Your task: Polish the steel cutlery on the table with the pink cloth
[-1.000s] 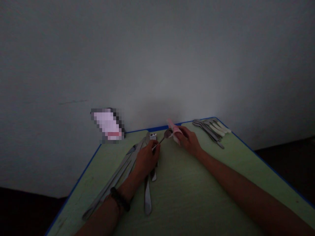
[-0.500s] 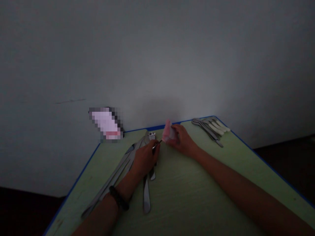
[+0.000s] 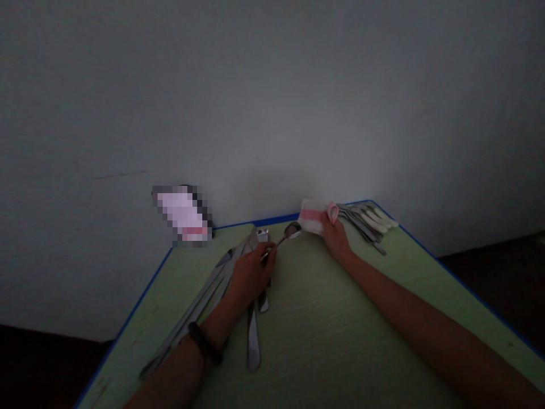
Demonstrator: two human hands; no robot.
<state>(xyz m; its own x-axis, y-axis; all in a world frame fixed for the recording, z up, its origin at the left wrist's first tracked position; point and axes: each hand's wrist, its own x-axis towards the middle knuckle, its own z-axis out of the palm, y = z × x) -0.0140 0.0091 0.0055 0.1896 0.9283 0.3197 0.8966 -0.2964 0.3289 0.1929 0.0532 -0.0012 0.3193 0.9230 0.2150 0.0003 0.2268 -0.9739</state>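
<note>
My left hand (image 3: 254, 271) is closed around the handle of a metal spoon (image 3: 293, 228), whose bowl points up and to the right. In my right hand (image 3: 336, 236) is a pink and white cloth (image 3: 313, 217), pinched between the fingers and hanging out to the left, apart from the spoon's bowl. Beneath and beside my left hand lies a pile of long metal utensils (image 3: 208, 292), partly covered by the hand and forearm. One flat metal handle (image 3: 254, 343) sticks out toward me from under the wrist.
Several spoons with metal and white handles (image 3: 370, 220) lie at the table's back right corner. A phone-like device (image 3: 183, 215), blurred by pixelation, leans against the wall (image 3: 272, 102) at the back left. Blue edging borders the pale green table (image 3: 332, 341).
My right hand has moved right with the cloth, away from the spoon, so the spoon's bowl now shows. My left hand has stayed nearly still.
</note>
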